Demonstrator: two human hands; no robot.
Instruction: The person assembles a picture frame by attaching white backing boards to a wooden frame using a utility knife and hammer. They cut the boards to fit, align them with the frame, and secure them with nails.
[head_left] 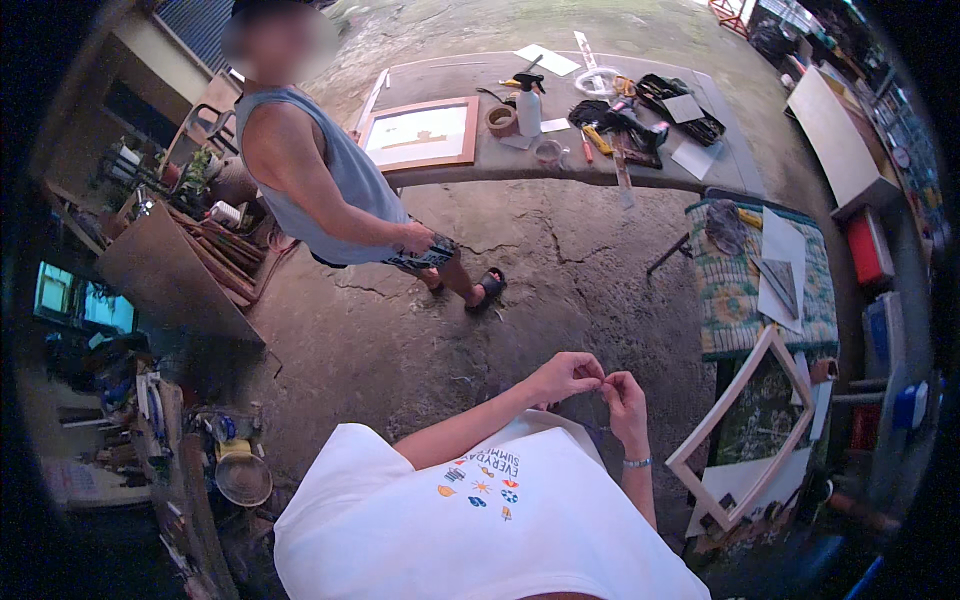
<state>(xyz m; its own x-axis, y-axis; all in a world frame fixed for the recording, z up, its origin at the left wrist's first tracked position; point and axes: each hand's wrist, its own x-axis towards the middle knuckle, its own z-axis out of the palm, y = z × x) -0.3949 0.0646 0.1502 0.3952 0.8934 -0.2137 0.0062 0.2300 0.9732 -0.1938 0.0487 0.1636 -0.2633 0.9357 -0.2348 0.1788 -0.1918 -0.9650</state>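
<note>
In front of my white shirt, my left hand (563, 379) and my right hand (627, 408) meet fingertip to fingertip. Both are closed in a pinch. Whatever lies between the fingers is too small to make out. A bracelet (638, 462) circles my right wrist. To the right of my hands, apart from them, a bare light wooden frame (690, 462) leans at an angle. Beyond it, a patterned cloth (722, 318) covers a small table that bears white paper (783, 240), a triangular ruler (777, 285) and a crumpled dark bag (726, 226).
A person (320, 185) stands at the far left, beside a long table (450, 177). On it lie a framed picture (470, 130), a spray bottle (528, 108), tape (501, 121), a power drill (632, 130) and a tool case (690, 112). A board (165, 265) leans at left.
</note>
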